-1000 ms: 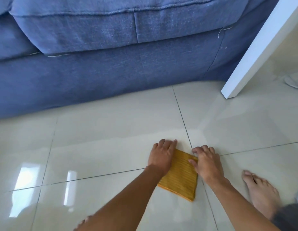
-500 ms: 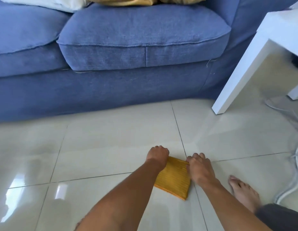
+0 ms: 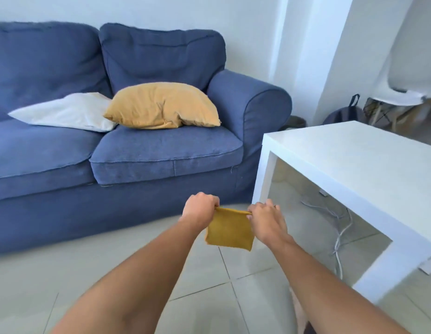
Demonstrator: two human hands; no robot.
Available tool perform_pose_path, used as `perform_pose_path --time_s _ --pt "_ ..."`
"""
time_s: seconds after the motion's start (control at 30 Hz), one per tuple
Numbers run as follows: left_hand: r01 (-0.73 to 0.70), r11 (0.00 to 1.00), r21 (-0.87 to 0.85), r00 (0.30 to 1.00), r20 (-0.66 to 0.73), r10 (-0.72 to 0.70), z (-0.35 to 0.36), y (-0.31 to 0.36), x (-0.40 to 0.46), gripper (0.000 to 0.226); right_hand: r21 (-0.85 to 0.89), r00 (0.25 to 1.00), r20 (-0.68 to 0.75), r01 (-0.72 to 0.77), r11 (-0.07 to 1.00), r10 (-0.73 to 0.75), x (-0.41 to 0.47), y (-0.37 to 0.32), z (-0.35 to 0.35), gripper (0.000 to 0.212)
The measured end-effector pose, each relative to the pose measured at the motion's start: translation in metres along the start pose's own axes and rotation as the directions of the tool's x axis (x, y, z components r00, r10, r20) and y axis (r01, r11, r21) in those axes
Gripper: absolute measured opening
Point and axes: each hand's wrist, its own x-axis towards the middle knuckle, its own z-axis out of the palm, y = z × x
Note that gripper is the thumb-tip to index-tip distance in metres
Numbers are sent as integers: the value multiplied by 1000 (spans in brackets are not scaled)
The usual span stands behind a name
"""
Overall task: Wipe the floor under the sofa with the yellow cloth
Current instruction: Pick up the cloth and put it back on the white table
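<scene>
Both hands, left hand [image 3: 199, 208] and right hand [image 3: 266, 219], are pinching the yellow cloth [image 3: 229, 229] by its top corners, hanging clear above the tiled floor [image 3: 205, 280].

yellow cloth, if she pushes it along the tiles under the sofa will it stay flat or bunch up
The yellow cloth hangs limp from its top edge, pinched by the left hand and right hand, so it is probably floppy and light. The floor tiles look glossy, so it should slide easily, though it may bunch unless pressed flat.
</scene>
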Motion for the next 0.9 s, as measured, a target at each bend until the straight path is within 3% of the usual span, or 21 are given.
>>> perform_pose_path --time_s 0.43,0.67,0.9 --pt "-225 973 -43 929 -310 201 -160 127 -13 25 61 941 -302 -143 988 155 -47 85 -194 24" --pt "-388 916 -102 877 -346 333 -206 202 -25 25 139 877 -370 -273 952 306 -91 137 -259 21" --pt "-517 847 -128 835 -292 465 -215 267 -24 18 232 778 -381 -443 866 500 -136 182 -284 12"
